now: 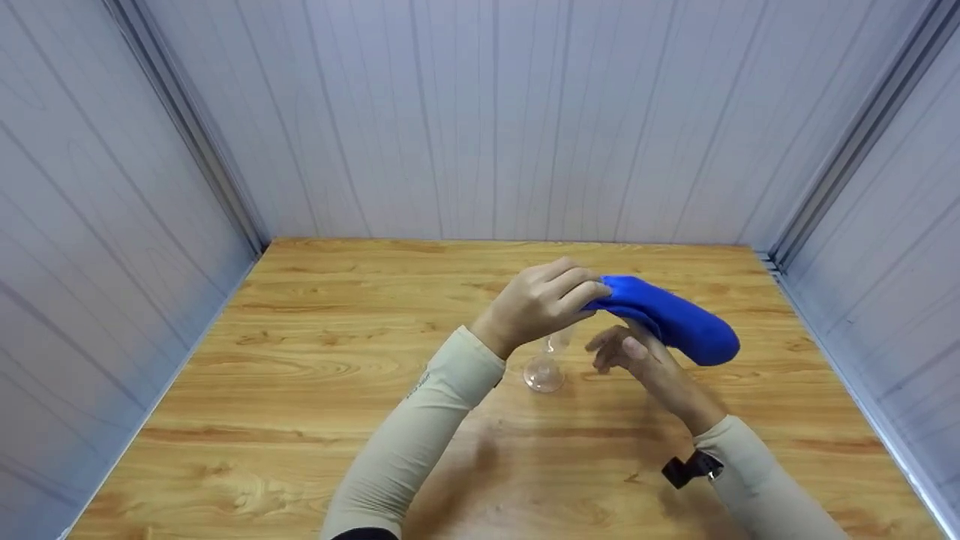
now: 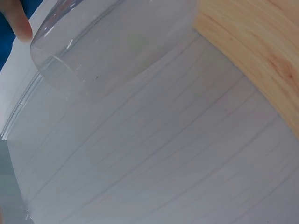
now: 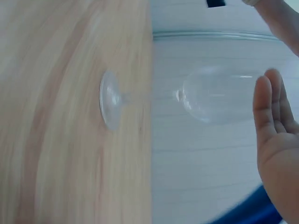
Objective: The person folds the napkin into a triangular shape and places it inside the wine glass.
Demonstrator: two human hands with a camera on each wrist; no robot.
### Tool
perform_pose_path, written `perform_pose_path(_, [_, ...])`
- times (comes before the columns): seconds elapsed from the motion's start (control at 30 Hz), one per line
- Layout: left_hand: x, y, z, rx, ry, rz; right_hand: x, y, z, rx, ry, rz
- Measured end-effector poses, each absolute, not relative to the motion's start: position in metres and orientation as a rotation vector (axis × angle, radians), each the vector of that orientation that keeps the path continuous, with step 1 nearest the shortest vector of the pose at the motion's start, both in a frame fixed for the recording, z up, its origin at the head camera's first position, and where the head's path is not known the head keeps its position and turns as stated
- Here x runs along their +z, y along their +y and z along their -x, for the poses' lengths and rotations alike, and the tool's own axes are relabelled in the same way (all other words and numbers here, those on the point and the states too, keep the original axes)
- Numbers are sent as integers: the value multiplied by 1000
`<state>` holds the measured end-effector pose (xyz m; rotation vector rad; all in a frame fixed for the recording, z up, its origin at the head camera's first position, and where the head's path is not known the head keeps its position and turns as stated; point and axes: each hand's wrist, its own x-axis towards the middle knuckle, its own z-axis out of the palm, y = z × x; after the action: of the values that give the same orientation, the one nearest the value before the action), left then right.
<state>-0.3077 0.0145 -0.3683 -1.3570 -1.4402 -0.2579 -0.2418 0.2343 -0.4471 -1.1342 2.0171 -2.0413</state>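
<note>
A clear stemmed wine glass stands upright on the wooden table, its round foot (image 1: 544, 373) showing below my left hand (image 1: 544, 300). That hand grips one end of a blue cloth (image 1: 667, 319), which stretches off to the right with a rounded, drooping end. My right hand (image 1: 649, 364) is under the cloth, fingers apart from the glass and holding nothing that I can see. In the right wrist view the right hand (image 3: 280, 149) has its fingers extended near the bowl of the wine glass (image 3: 219, 95). The glass bowl (image 2: 117, 46) also fills the top of the left wrist view.
The wooden table (image 1: 300, 375) has pale panelled walls (image 1: 480, 120) at its back and both sides. A small black device (image 1: 690, 469) is strapped at my right wrist.
</note>
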Motion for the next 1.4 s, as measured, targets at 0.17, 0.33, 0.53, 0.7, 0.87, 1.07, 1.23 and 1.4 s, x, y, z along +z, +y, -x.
perform_pose_path(0.17, [-374, 11, 306, -299, -1463, 1382, -445, 232, 247, -2280, 1808, 1120])
perform_pose_path(0.33, [-381, 6, 307, -333, -1518, 1417, -441, 234, 249, -2470, 1759, 954])
perform_pose_path(0.53, [-389, 3, 307, -360, -1579, 1417, -434, 233, 250, -2547, 1862, 826])
perform_pose_path(0.7, [-393, 5, 306, -413, -1615, 1418, -430, 231, 252, -2580, 1899, 817])
perform_pose_path(0.87, [-397, 6, 303, -497, -1723, 1410, -422, 228, 256, -2596, 1900, 823])
perform_pose_path(1.07, [-394, 9, 298, -618, -1851, 1351, -409, 225, 262, -2551, 2026, 834])
perform_pose_path(1.23, [-386, 9, 297, -694, -1858, 1288, -396, 223, 263, -2455, 2205, 792])
perform_pose_path(1.4, [-377, 8, 298, -741, -1845, 1218, -380, 218, 265, -2256, 2513, 824])
